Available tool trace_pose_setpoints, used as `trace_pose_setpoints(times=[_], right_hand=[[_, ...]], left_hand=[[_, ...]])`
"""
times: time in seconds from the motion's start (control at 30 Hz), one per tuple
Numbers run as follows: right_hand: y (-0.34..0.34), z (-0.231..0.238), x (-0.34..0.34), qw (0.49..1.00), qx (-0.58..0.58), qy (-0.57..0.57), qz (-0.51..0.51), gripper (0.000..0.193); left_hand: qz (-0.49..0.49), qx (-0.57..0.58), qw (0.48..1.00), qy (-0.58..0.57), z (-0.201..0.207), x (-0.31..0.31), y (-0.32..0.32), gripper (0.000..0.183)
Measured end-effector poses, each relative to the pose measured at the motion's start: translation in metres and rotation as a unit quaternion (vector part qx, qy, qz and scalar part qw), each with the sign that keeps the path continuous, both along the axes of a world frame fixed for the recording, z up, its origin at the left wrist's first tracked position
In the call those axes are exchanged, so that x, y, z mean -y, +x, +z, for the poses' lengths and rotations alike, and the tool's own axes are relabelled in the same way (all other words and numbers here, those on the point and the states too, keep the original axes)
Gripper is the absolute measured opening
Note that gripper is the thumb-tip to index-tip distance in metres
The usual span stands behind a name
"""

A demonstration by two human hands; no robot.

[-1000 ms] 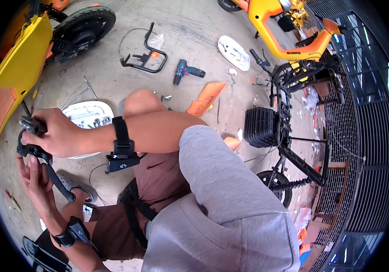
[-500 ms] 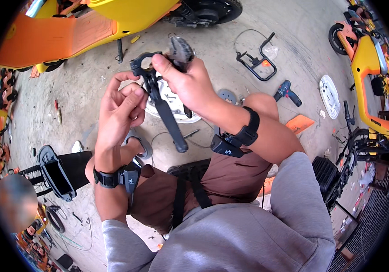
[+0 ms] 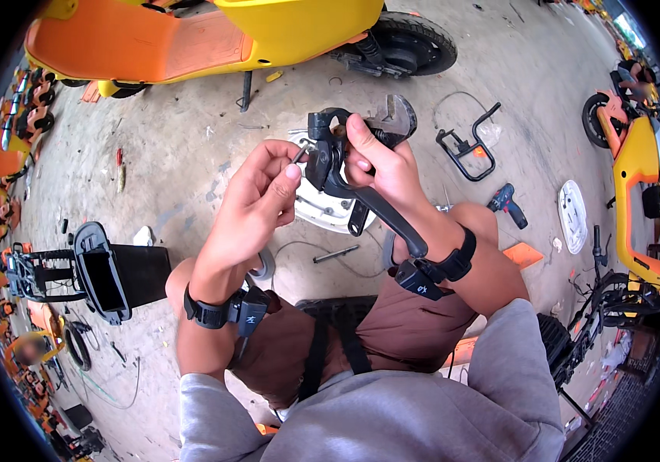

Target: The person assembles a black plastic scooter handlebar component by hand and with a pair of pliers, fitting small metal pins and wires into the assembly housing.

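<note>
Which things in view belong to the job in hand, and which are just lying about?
In hand or close by:
- black lever assembly, in the right hand
- small thin piece, pinched in the left hand
- white tray beneath the hands, probably

Seemingly just lying about:
- power drill
- black tubular frame
- orange panel
- white oval piece, far right

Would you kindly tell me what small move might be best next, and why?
Probably a gentle twist of the thin dark piece by the left hand, with the right hand steadying the black lever assembly. The left hand pinches that piece at the assembly's left side, and the right hand grips the opposite side. Whether the piece's tip sits inside the assembly is unclear.
</note>
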State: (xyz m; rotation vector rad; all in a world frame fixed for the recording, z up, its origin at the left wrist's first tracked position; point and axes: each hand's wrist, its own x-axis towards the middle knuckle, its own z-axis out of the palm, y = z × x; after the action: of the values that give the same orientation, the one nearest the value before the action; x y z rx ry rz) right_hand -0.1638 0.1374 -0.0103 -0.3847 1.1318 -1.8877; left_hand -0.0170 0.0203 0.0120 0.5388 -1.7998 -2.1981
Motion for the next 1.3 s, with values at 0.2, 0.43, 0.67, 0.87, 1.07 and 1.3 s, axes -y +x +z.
trace_pose_setpoints(times=[0.2, 0.43, 0.67, 0.87, 1.07, 1.3], right_hand=[[-0.003, -0.002, -0.002, 0.999, -0.028, 0.005, 0.014, 0.029], [0.004, 0.0, 0.001, 0.998, -0.065, 0.021, -0.005, 0.026], [0.008, -0.003, 0.0, 0.989, -0.134, 0.052, -0.022, 0.023], [0.014, -0.001, -0.001, 0.986, -0.154, 0.04, -0.049, 0.029], [0.01, -0.001, 0.001, 0.98, -0.18, 0.038, -0.076, 0.029], [0.013, 0.004, -0.001, 0.965, -0.243, 0.062, -0.081, 0.032]], left_hand=[[0.034, 0.032, 0.993, -0.109, 0.002, 0.002, 0.005, 0.019], [0.073, 0.021, 0.963, -0.259, -0.006, 0.001, 0.005, 0.014], [0.062, 0.008, 0.932, -0.357, -0.004, 0.0, 0.005, 0.01], [-0.01, 0.033, 0.996, -0.085, -0.008, 0.006, 0.003, 0.013], [-0.002, 0.037, 0.993, -0.115, -0.01, -0.007, -0.004, 0.024], [0.025, 0.021, 0.989, -0.144, -0.004, -0.009, -0.004, 0.031]])
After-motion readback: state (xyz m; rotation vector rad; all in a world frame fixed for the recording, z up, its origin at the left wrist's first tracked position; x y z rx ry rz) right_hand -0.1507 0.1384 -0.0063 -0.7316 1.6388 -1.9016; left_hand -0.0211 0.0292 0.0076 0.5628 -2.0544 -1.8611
